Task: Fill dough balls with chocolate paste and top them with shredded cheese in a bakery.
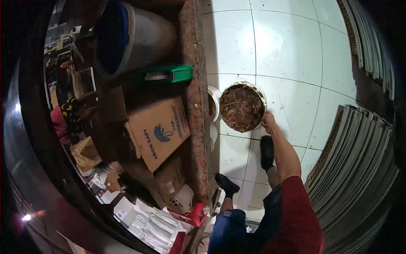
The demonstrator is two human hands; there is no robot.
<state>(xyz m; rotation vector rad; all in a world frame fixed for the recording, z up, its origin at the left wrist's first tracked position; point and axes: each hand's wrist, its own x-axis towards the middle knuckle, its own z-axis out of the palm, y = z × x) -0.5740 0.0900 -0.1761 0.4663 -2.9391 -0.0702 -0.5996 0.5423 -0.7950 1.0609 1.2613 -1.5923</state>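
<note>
Gripped at its right rim by my right hand (267,121) is a round tub (264,100) with a pale, patterned edge. Brown, curly shreds (241,108) fill it nearly to the rim; I cannot tell what they are. Beneath the tub lies the tiled floor, and my fingers are wrapped over its side. Close to the tub's left stands a white bucket (217,103), partly hidden by the table edge. My left hand does not show.
A worn table edge (196,106) runs along the left. On that side are a cardboard box (163,131), a green tape dispenser (182,73), a large bucket (148,40) and a red object (196,215). Stacked grey slatted trays (351,169) line the right. My feet stand on tiles (287,55).
</note>
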